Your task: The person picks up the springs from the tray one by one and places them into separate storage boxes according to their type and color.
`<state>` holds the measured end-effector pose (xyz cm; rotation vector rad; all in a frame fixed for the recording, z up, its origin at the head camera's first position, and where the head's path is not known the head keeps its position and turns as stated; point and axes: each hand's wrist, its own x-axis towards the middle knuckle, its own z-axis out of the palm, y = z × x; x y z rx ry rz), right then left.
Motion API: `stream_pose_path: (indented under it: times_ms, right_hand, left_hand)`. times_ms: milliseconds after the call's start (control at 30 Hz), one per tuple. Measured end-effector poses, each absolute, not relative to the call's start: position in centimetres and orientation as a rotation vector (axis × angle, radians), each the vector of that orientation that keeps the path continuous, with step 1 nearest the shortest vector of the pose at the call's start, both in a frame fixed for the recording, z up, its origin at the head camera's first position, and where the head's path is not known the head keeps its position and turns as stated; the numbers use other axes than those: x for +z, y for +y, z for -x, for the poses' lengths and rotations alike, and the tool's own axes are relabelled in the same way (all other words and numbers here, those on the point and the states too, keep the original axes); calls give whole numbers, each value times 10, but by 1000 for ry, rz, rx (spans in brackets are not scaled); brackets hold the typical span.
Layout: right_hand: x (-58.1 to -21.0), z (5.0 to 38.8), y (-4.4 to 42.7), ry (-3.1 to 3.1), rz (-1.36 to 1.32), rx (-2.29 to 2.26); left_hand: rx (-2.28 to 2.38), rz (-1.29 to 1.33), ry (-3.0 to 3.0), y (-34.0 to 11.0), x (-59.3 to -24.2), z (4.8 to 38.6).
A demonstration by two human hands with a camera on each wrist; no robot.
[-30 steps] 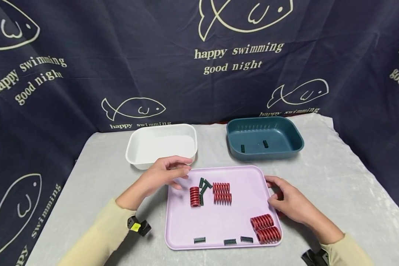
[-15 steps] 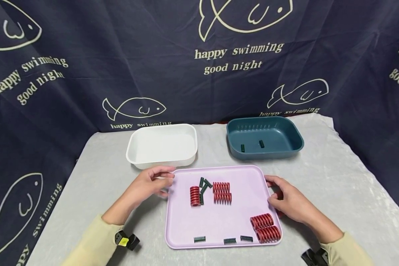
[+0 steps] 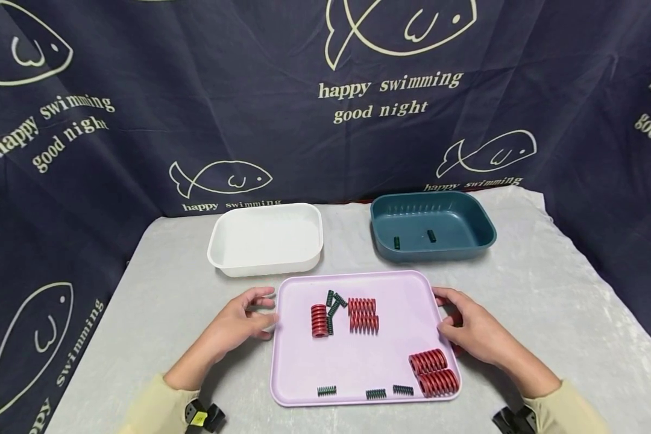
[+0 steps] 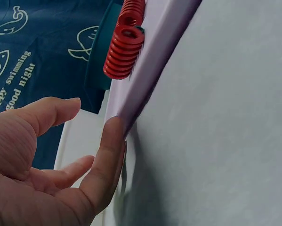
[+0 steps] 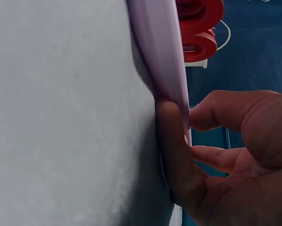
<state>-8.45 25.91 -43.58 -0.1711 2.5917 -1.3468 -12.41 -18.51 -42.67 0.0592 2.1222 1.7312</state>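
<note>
A pale pink tray lies on the table. On it are several thick red springs and several small dark green springs. At the tray's left edge is my left hand, a fingertip touching the outside of the rim in the left wrist view, the thumb apart from it. My right hand grips the right rim; the right wrist view shows the thumb against the tray edge and a finger at its underside. Two red springs lie in the near right corner.
Behind the tray stand a white bin on the left and a teal bin on the right, the latter with two dark green springs inside. A dark blue printed cloth hangs behind the table.
My left hand has moved left and nearer, from over the tray's far left corner to the outside of its left edge. My right hand has stayed at the right rim.
</note>
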Motion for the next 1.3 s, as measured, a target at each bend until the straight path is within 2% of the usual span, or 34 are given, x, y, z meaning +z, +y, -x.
stream_pose_path:
  times_ms: [1000, 1300]
  right_hand:
    - [-433, 90, 264, 2511, 196, -1400]
    - [-423, 106, 267, 2638, 289, -1228]
  left_hand:
    - [1793, -6, 2113, -175, -444, 106]
    - [1803, 21, 2127, -175, -446, 104]
